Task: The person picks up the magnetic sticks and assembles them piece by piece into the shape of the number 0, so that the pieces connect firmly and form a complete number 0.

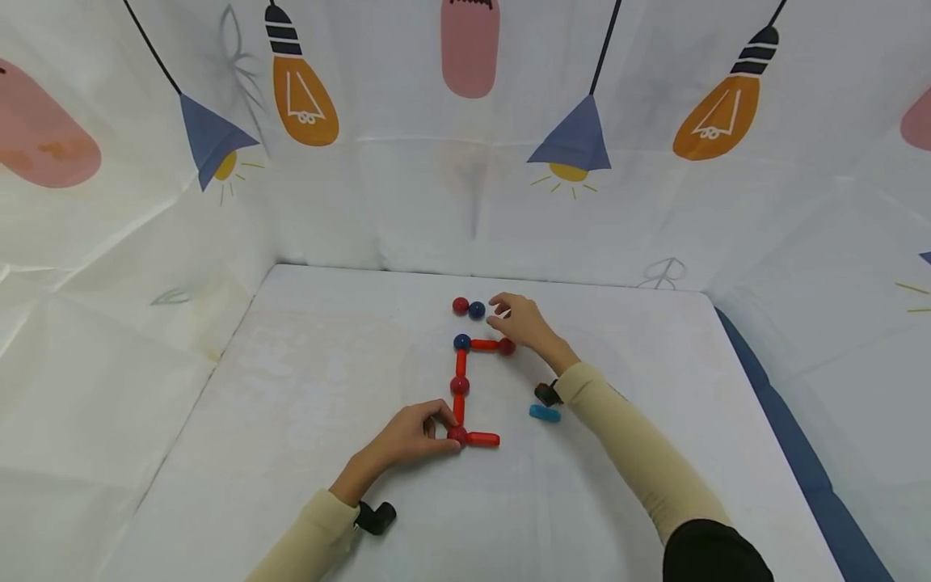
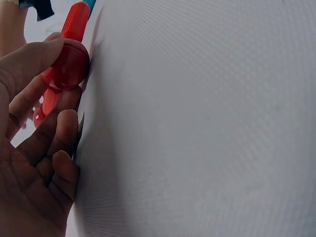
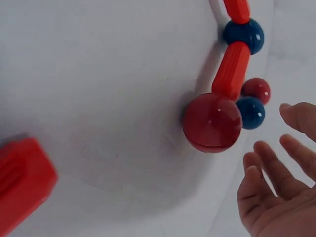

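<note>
Red rods and balls form a bracket-like shape on the white table. Its corner red ball [image 1: 456,436] is pinched between the thumb and fingers of my left hand [image 1: 409,436]; a short red rod [image 1: 483,440] points right from that ball. Upward from it run another rod, a middle red ball [image 1: 460,385] and a blue corner ball [image 1: 461,343]. A top rod [image 1: 485,345] leads right to an end red ball [image 3: 212,122]. My right hand [image 1: 529,325] holds nothing, its fingers loosely bent beside a loose blue ball [image 1: 476,309] and a loose red ball [image 1: 461,305].
A light blue rod [image 1: 544,413] lies on the table [image 1: 327,347] under the right forearm. Black wrist cameras sit on both wrists, the left one [image 1: 376,518] close over the tabletop. A white patterned sheet [image 1: 407,194] hangs behind the far edge and at the sides.
</note>
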A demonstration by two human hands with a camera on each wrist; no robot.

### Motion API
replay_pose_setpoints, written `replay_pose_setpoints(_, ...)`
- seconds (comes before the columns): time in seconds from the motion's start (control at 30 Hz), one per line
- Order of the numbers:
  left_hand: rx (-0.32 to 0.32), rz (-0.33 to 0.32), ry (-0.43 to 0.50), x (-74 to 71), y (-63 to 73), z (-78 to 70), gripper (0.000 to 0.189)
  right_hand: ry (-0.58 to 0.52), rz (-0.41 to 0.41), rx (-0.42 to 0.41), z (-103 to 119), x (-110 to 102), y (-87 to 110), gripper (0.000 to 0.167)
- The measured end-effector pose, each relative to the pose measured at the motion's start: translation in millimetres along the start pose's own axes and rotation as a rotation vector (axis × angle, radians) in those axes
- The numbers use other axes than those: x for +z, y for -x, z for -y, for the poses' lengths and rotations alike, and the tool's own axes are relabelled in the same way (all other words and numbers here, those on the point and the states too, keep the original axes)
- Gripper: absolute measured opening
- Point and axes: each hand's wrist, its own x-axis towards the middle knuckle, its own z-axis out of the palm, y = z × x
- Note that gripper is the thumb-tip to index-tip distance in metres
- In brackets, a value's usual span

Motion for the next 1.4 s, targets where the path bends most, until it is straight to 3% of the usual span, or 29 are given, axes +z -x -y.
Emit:
replay_pose_setpoints(0.2,-0.008,-0.002,-0.008,-0.2,0.5,0.1,0.024,0.013,0.024,0.104,-2,13,-22.2,0.052)
replay_pose_setpoints(0.57,-0.006,0.002,0.0,-0.7,-1.2,-1.0,0.024,0.011,0.008,0.103,-1,25,-39.2,0.04)
replay_pose_setpoints(1.4,0.002,-0.01,-0.012,2.3,-0.6,-0.7,0.024,-0.143,-0.06,0.055,-8,15,-12.3,0.04)
